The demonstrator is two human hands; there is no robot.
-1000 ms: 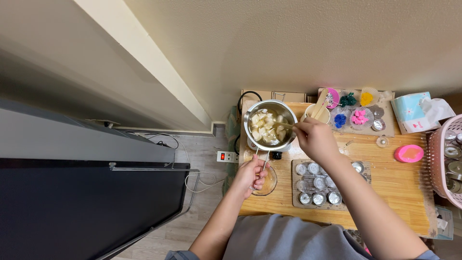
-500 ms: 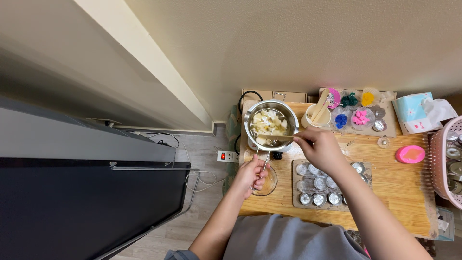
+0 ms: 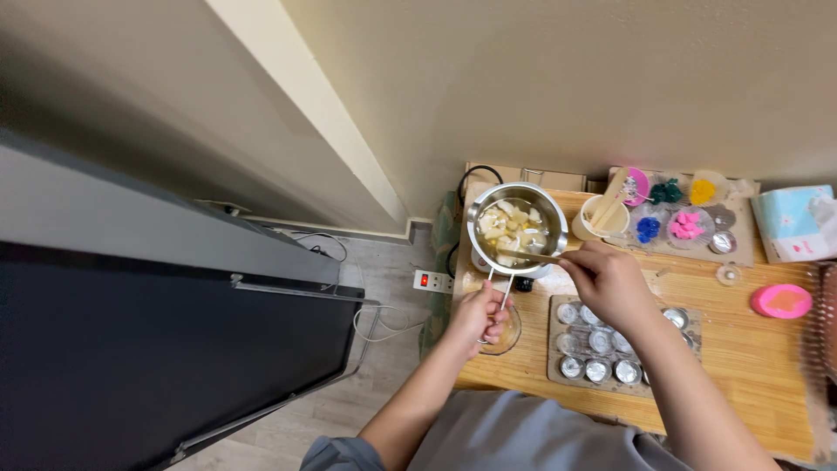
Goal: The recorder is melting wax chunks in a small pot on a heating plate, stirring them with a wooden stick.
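left hand (image 3: 481,316): closed on wire handle (image 3: 501,296) of steel pot (image 3: 516,228)
right hand (image 3: 610,281): gripping wooden stick (image 3: 527,255), tip in pot's pale chunks (image 3: 507,227)
tissue box (image 3: 792,223): pale blue, table's far right

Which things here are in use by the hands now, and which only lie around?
In use: metal pot of pale chunks, its wire handle in left hand, wooden stick in right hand.
Lying about: tray of small cups, pink lid, tissue box.

A wooden table (image 3: 750,349) carries a steel pot (image 3: 516,228), a tray of small tins (image 3: 602,353), a pink lid (image 3: 781,301) and a tissue box (image 3: 789,224).
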